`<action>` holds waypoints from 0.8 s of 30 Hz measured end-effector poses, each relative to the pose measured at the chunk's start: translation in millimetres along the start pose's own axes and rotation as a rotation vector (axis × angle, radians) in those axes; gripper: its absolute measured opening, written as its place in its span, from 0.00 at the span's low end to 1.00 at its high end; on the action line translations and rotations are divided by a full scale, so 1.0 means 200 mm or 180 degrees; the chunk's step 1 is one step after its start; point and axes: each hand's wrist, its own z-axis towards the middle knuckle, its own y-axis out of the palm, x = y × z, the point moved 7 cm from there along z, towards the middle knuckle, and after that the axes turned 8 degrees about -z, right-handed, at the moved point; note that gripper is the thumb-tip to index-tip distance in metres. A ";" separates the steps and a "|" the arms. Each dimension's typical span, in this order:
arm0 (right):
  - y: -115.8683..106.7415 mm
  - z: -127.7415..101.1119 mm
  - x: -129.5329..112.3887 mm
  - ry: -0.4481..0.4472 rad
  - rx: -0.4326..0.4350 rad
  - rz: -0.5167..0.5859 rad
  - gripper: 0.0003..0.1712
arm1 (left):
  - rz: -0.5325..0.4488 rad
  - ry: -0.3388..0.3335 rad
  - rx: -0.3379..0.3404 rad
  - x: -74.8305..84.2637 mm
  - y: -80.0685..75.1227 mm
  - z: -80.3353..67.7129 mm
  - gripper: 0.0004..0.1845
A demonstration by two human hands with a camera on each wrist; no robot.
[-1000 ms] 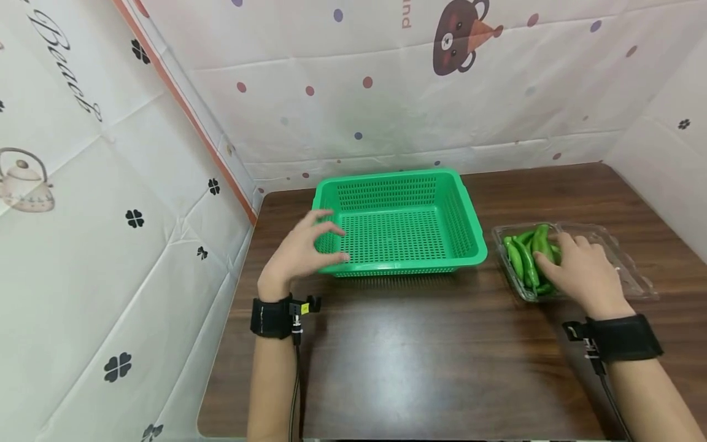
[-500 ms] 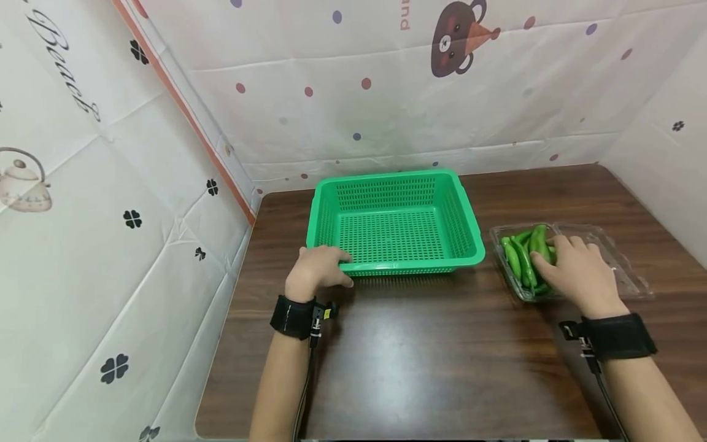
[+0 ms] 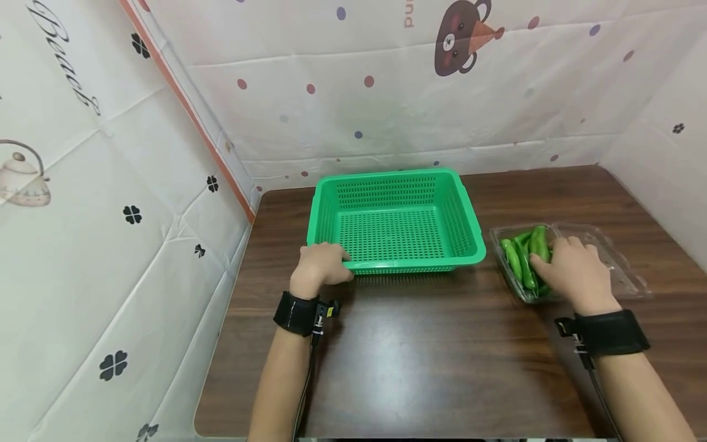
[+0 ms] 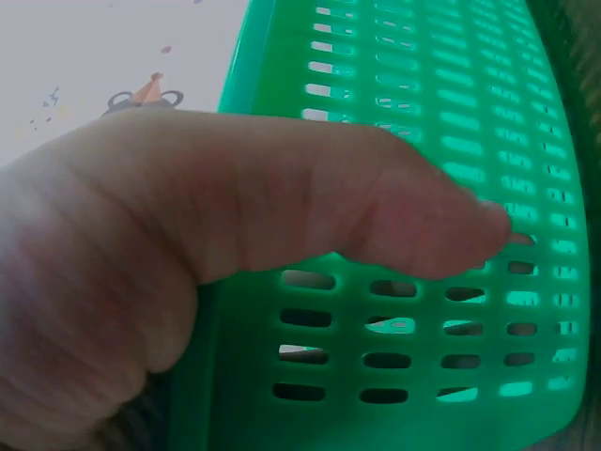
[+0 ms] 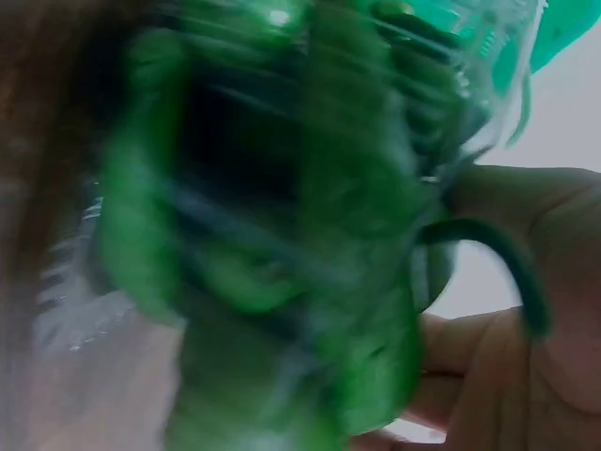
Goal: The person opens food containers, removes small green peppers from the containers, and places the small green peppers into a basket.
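On the left, the left hand [image 3: 320,265] has its grip closed over the near-left corner of the green basket [image 3: 394,221]: the left wrist view shows the thumb [image 4: 394,211] laid across the slotted wall, with the fingers curled over the rim. The basket stands empty on the wooden surface [image 3: 420,356], its long axis running left to right.

To the right of the basket, just beside its right rim, sits a clear plastic tray [image 3: 618,270] with green peppers [image 3: 521,258]. Their long axes run roughly away from the person, stems toward the far side. The right hand [image 3: 571,270] is by far the nearer to them; it lies on the pile from the right and near side, fingers bent around the peppers. The right wrist view is blurred, so how many the grip encloses cannot be told. The peppers lie directly under and just left of that grip.
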 end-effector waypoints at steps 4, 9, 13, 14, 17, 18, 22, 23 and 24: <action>0.01 0.00 0.00 0.0037 -0.0154 -0.0145 0.46 | 0.0027 0.0007 -0.0020 0.01 0.00 0.00 0.24; 0.03 0.01 0.02 0.0074 -0.0175 -0.0150 0.41 | 0.0036 0.0027 0.0020 0.02 -0.01 0.00 0.24; 0.03 0.01 0.02 0.0111 -0.0126 -0.0121 0.38 | 0.0003 0.0014 0.0018 0.02 0.00 -0.01 0.24; 0.03 0.01 0.02 0.0130 -0.0114 -0.0125 0.39 | -0.0014 0.0005 0.0016 0.02 0.00 -0.01 0.24; 0.04 0.01 0.02 0.0192 -0.0087 -0.0125 0.41 | -0.0051 -0.0018 0.0037 0.01 0.00 -0.02 0.24; 0.04 0.01 0.02 0.0201 -0.0068 -0.0130 0.43 | -0.0059 -0.0016 0.0051 0.01 -0.01 -0.02 0.24; 0.04 0.01 0.01 0.0206 -0.0038 -0.0141 0.45 | -0.0061 0.0026 0.0094 0.02 -0.01 -0.02 0.23; 0.04 0.01 0.01 0.0204 -0.0037 -0.0145 0.45 | -0.0057 0.0032 0.0096 0.02 -0.01 -0.02 0.23; 0.04 0.01 0.01 0.0202 -0.0033 -0.0143 0.45 | -0.0050 0.0041 0.0098 0.02 -0.01 -0.02 0.23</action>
